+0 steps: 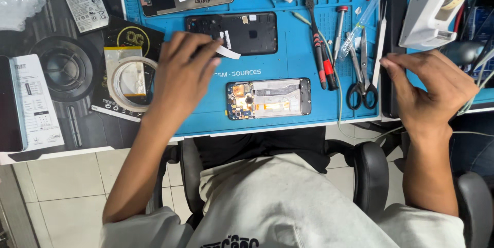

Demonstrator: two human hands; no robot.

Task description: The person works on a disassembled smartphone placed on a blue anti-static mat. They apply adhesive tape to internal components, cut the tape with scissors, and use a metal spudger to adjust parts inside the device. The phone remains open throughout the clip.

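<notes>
My left hand pinches a white paper strip just above-left of the opened grey phone with its circuit board bared. My right hand, fingers curled together, nips something I cannot make out, right of the phone beside the black-handled scissors. The loose strip could, I judge, sag onto the board and stick.

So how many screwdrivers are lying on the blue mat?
2. A red-and-black screwdriver lies right of the black phone frame; a red-capped metal screwdriver lies beside it, left of the scissors. Clutter may hide others.
</notes>
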